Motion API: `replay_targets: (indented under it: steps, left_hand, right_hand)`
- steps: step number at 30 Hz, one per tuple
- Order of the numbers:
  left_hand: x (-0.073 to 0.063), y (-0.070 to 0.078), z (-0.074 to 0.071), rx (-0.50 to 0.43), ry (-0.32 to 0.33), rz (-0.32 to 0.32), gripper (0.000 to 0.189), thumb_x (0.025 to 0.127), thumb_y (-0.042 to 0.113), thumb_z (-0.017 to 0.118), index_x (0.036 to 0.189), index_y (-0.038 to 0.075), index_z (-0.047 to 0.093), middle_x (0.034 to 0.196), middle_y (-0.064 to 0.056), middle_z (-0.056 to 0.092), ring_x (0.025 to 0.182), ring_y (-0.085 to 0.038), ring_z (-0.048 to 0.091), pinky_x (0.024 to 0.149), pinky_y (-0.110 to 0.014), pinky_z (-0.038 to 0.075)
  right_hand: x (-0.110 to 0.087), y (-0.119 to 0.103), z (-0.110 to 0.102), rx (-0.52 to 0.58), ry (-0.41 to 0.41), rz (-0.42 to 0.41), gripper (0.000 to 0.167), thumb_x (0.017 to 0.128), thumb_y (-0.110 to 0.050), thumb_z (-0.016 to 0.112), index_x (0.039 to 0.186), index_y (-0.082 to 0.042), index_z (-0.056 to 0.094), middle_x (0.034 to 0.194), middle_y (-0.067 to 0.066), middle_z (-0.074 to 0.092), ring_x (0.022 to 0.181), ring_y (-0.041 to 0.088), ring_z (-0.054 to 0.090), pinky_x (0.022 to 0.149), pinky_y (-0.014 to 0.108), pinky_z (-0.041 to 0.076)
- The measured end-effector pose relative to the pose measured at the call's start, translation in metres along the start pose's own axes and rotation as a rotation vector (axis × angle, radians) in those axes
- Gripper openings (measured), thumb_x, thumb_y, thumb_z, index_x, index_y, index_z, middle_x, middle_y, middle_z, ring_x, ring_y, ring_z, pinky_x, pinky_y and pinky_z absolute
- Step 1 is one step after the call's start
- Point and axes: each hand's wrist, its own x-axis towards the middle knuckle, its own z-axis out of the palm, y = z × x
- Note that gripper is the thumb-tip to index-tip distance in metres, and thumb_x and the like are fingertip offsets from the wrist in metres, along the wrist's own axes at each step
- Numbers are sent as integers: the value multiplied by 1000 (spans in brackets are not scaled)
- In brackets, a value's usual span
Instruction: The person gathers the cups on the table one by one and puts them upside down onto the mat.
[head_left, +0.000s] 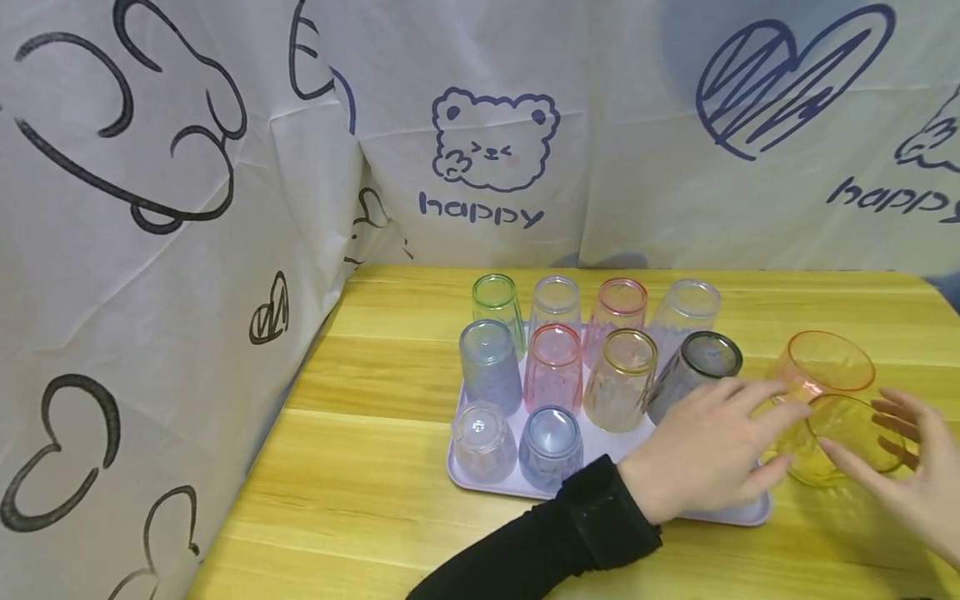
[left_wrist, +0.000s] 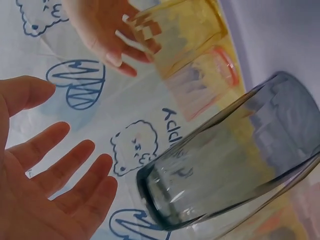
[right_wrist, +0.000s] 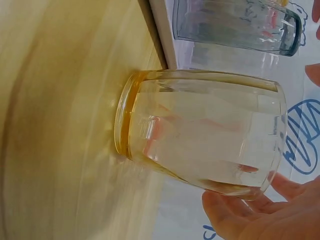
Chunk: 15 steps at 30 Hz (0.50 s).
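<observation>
A yellow glass (right_wrist: 200, 130) stands upright on the wooden table, right of the lilac tray. Beside its rim is my right hand (head_left: 918, 479), thumb in front and fingers at the far side, loosely spread. In the right wrist view those fingertips overlap the glass close to its rim. My left hand (head_left: 712, 442) hovers over the tray's right end, its fingers extended towards the yellow glass and holding nothing. Just behind the left hand, a dark grey glass (head_left: 701, 367) stands upside down on the tray. An orange glass (head_left: 828, 362) stands upright behind the yellow one.
The lilac tray (head_left: 495, 482) bears several upturned glasses in rows, among them a green glass (head_left: 497, 304), a pink glass (head_left: 553, 375), an amber glass (head_left: 621, 392) and a blue glass (head_left: 551, 450). A printed white cloth (head_left: 637, 192) hangs behind and left of the table.
</observation>
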Motion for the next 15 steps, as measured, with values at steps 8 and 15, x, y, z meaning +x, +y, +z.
replay_targets:
  steps: [8,15]
  left_hand:
    - [0,2,13,22,-4,18,46,101,46,50,144,28,52,142,10,57,124,-5,58,108,-17,43]
    - [1,3,20,31,-66,-22,48,99,49,54,143,30,52,136,13,58,114,-3,59,99,-14,48]
  right_hand:
    - [3,-10,-1,-45,-80,-21,92,86,-14,78,156,3,21,147,44,33,113,-9,38,92,-1,23]
    - [7,-17,-1,-49,-104,-103,98,75,-12,88,152,6,30,135,39,42,101,-25,22,72,-2,25]
